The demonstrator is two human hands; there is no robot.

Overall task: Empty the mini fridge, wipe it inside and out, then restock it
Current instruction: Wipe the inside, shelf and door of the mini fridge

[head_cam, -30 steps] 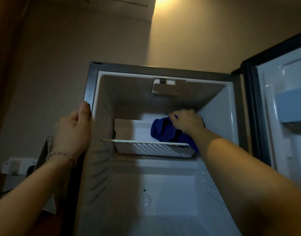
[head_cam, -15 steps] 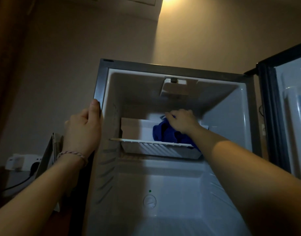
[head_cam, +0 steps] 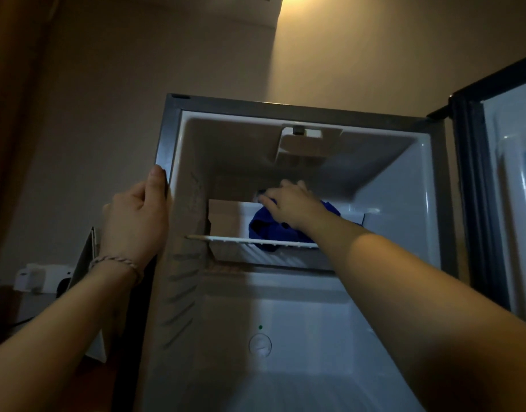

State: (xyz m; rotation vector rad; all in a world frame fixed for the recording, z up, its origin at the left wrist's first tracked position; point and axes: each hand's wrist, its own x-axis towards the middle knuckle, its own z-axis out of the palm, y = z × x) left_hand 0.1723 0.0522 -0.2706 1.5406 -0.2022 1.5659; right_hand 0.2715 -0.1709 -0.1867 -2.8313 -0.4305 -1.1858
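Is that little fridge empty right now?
Seemingly empty: the fridge shows bare walls and floor; only the blue cloth under the right hand lies on its shelf.

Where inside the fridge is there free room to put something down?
The lower part, between the wire shelf and the round dial, is bare. The upper shelf is crowded on its right, where the right hand presses the blue cloth; only its left end is free.
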